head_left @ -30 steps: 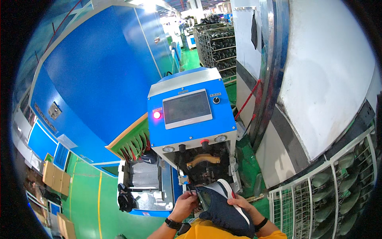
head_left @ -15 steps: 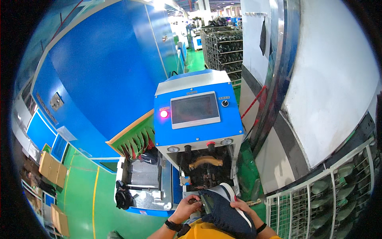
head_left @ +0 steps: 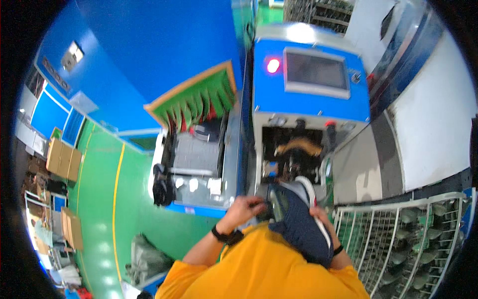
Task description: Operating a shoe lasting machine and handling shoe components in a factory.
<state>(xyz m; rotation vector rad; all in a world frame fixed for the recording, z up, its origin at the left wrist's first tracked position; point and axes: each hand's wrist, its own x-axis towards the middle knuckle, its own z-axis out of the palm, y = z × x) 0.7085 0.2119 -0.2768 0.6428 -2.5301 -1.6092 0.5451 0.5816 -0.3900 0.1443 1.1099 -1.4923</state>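
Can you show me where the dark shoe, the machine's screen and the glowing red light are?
dark shoe [head_left: 298,224], head view, on its navy upper.
screen [head_left: 316,71], head view, middle of the grey display.
red light [head_left: 273,65], head view, centre of the glowing lamp.

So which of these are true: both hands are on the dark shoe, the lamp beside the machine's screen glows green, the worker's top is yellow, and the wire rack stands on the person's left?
1. Both hands hold the dark shoe. True: left hand and right hand grip it.
2. The lamp beside the screen glows green. False: it glows red-pink.
3. The worker wears a yellow top. True.
4. The wire rack stands on the person's left. False: it is on the right.
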